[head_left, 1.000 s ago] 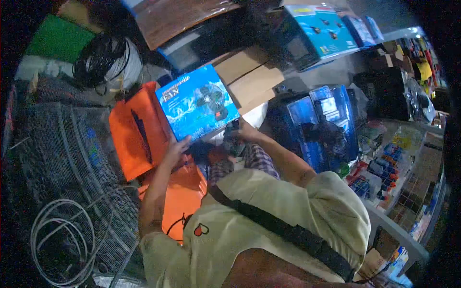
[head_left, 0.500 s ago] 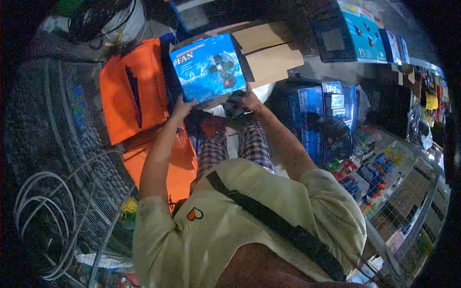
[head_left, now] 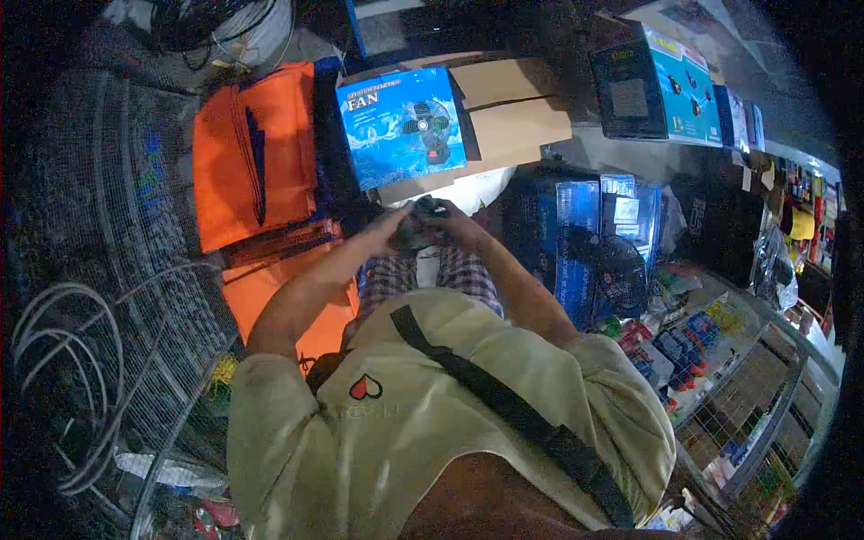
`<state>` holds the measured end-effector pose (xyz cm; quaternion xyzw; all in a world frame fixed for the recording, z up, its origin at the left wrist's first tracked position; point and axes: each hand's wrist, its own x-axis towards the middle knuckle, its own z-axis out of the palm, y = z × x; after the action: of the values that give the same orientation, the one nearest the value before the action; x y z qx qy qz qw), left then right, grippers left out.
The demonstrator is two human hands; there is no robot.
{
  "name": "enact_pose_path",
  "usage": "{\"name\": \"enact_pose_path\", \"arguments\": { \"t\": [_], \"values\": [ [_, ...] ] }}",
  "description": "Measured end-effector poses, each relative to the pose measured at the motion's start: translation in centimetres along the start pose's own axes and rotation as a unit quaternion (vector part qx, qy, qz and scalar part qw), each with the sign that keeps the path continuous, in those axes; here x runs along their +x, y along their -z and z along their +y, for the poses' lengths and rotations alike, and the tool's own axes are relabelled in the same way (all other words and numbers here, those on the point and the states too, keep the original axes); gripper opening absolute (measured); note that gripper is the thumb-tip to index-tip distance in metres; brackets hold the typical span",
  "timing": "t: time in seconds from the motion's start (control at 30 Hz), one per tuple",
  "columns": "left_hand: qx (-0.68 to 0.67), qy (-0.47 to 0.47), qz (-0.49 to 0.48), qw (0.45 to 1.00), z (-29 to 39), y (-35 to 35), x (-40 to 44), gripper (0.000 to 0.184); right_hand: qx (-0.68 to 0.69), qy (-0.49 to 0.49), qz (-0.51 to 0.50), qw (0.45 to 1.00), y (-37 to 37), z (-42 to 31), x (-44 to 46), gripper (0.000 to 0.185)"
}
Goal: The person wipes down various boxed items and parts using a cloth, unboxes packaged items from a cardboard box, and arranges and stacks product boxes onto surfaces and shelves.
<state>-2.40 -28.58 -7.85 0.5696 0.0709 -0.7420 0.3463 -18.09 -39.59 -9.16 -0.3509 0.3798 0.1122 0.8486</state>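
Note:
A dark, crumpled-looking bundle (head_left: 421,216) sits between my two hands, in front of my body; what it is I cannot make out. My left hand (head_left: 393,230) closes on its left side. On the other side, my right hand (head_left: 461,230) grips it with bent fingers. Just beyond them a blue fan box (head_left: 402,130), with a picture of a fan on its top, lies on a brown cardboard carton (head_left: 520,128) with spread flaps. Neither hand touches the fan box.
Folded orange fabric (head_left: 256,171) lies at the left, beside mesh rolls (head_left: 81,198) and coiled pale cable (head_left: 67,360). Blue boxes (head_left: 576,229) and a black fan (head_left: 621,270) stand at the right. A teal printed box (head_left: 688,90) is further back.
My left hand has let go of the fan box and moved right to meet my right hand. The dark bundle is now between both hands, closer to my body.

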Motion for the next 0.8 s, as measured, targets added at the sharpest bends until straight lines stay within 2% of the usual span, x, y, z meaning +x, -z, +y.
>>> {"name": "enact_pose_path", "arguments": {
  "t": [0.03,0.07,0.1,0.13,0.17,0.2,0.23,0.27,0.33,0.37,0.43,0.47,0.5,0.53,0.57,0.63,0.67,0.7,0.73,0.77,0.8],
  "values": [
    [-0.001,-0.002,0.000,1.000,-0.4,-0.3,0.4,0.054,0.008,0.050,0.008,0.999,-0.7,0.2,-0.2,0.041],
    [-0.006,-0.057,0.020,0.998,-1.2,-0.4,1.7,0.054,0.016,0.100,0.016,0.995,-1.2,0.3,-0.3,0.048],
    [-0.011,-0.110,0.039,0.993,-2.2,-0.3,3.7,0.054,-0.027,0.128,-0.002,0.991,-0.1,1.3,1.5,0.046],
    [0.056,-0.192,0.063,0.978,-5.2,2.0,10.2,0.051,-0.028,0.128,-0.002,0.991,0.2,0.8,1.5,0.046],
    [0.056,-0.193,0.062,0.978,-3.9,1.1,8.6,0.051,-0.012,0.121,0.021,0.992,0.4,0.3,1.2,0.044],
    [0.098,-0.189,0.106,0.971,-1.4,-0.6,5.3,0.051,0.003,0.115,0.044,0.992,0.5,-0.3,0.8,0.041],
    [0.140,-0.184,0.150,0.961,0.0,-1.5,3.2,0.051,-0.069,0.139,0.072,0.985,0.3,-1.0,0.2,0.031],
    [0.141,-0.184,0.148,0.961,-0.1,-1.5,3.2,0.051,-0.068,0.140,0.073,0.985,0.9,-0.8,0.2,0.031],
    [0.189,-0.216,0.161,0.944,-0.1,-1.2,3.9,0.050,-0.293,0.150,0.160,0.931,2.8,0.4,0.6,0.024],
    [0.263,-0.270,0.205,0.903,-0.4,-1.4,4.2,0.050,-0.308,0.168,0.172,0.920,3.8,1.3,0.5,0.021],
    [0.251,-0.292,0.187,0.904,-1.2,-0.9,5.9,0.048,-0.438,0.167,0.295,0.833,5.0,2.9,-0.1,0.021],
    [0.231,-0.313,0.194,0.901,-1.5,-1.1,6.4,0.045,-0.428,0.132,0.293,0.845,5.9,3.5,-0.5,0.027],
    [0.227,-0.337,0.154,0.901,-0.3,-2.2,4.1,0.043,-0.280,0.123,0.285,0.909,5.4,3.8,-1.3,0.031],
    [0.221,-0.360,0.113,0.899,1.0,-3.3,1.7,0.041,-0.125,0.112,0.269,0.949,4.9,3.8,-2.1,0.036],
    [0.217,-0.368,0.104,0.898,-0.1,-3.3,4.2,0.038,-0.039,0.086,0.243,0.965,4.7,4.0,-2.7,0.047],
    [0.292,-0.310,0.027,0.904,0.4,-5.7,4.7,0.051,0.055,0.030,0.231,0.971,2.6,2.0,-4.4,0.050],
    [0.296,-0.277,-0.053,0.913,1.5,-7.3,1.6,0.057,0.177,-0.017,0.193,0.965,-0.1,-0.3,-6.0,0.050],
    [0.290,-0.274,-0.081,0.913,1.6,-8.9,0.1,0.063,0.228,0.026,0.160,0.960,1.4,1.2,-5.0,0.047],
    [0.358,-0.431,-0.044,0.827,0.9,-9.7,0.5,0.066,0.277,0.071,0.127,0.950,1.4,1.1,-4.8,0.044],
    [0.345,-0.333,-0.090,0.873,0.5,-10.2,0.9,0.061,0.373,0.060,0.146,0.914,1.5,1.0,-4.6,0.027],
    [0.346,-0.335,-0.092,0.871,0.9,-10.5,0.1,0.061,0.373,0.064,0.148,0.914,1.8,1.2,-4.6,0.027]
  ]
}}
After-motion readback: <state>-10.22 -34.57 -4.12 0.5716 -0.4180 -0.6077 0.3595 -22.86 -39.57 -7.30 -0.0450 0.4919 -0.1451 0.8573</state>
